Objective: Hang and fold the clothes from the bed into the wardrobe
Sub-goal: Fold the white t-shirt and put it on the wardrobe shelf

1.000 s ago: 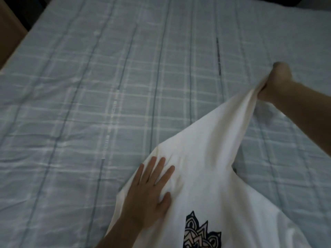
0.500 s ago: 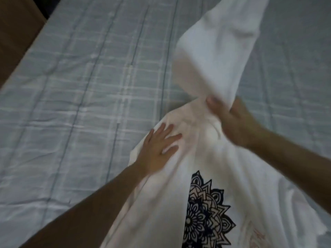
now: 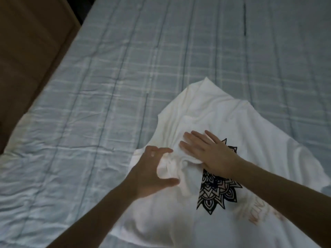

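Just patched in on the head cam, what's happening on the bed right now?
A person is folding a white T-shirt with a black mandala print on the plaid bedsheet. The left hand pinches a bunched fold of the fabric near the shirt's left edge, while the right hand lies flat on the shirt beside it, fingers straight, pressing it down. The shirt is partly folded and wrinkled, not yet a finished bundle. No wardrobe is in view.
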### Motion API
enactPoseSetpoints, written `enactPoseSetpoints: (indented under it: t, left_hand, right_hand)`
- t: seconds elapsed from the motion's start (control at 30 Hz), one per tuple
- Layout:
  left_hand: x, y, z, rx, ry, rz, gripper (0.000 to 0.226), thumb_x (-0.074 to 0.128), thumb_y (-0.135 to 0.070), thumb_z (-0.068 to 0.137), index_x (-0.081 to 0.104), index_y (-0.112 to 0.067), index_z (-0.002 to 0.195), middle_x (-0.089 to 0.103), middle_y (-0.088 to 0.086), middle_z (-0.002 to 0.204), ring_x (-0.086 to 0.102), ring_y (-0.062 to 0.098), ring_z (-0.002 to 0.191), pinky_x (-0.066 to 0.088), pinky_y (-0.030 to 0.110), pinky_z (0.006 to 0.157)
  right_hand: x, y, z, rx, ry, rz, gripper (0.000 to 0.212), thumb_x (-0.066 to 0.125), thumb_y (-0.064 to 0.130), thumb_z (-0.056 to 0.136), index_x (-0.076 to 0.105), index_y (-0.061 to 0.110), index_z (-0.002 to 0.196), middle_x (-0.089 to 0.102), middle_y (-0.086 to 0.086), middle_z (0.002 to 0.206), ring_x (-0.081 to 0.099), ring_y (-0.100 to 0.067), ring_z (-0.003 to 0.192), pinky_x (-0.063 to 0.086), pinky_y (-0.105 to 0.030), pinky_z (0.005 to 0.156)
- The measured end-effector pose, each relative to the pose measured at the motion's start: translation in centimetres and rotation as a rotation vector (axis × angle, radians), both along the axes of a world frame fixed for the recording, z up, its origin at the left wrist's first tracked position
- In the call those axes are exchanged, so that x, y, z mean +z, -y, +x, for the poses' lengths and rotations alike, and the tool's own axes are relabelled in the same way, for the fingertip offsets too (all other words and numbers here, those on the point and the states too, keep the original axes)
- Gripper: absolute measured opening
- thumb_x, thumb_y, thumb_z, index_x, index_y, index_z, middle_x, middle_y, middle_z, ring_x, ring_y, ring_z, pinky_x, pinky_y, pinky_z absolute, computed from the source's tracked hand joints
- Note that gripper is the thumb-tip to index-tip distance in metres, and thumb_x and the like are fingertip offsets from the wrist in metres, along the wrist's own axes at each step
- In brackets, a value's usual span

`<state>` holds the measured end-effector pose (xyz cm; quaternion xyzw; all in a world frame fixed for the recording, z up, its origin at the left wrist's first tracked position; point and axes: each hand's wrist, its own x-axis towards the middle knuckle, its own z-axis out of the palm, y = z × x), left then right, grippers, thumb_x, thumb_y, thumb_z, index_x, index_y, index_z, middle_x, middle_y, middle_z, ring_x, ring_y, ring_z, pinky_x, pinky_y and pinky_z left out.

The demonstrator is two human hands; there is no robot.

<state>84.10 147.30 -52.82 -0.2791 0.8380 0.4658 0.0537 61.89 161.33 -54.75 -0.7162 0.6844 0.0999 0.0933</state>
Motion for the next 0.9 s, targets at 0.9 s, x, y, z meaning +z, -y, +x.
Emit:
enactPoseSetpoints:
  t: [0.9]
  left_hand:
    - [-0.6,-9.2,7.5,-0.403,-0.12,-0.96,0.057,0.034,-0.008,0.078,0.051,-0.007,0.133,0.058,0.007,0.12,0.055,0.024,0.097,0.037,0.035,0.077]
  right_hand:
    - [2.0,-2.2,9.8,0.032,0.383,-0.059,0.061,0.053,0.048,0.072,0.049,0.017,0.124,0.041,-0.003,0.135,0.045,-0.021,0.112,0.047,-0.035,0.088]
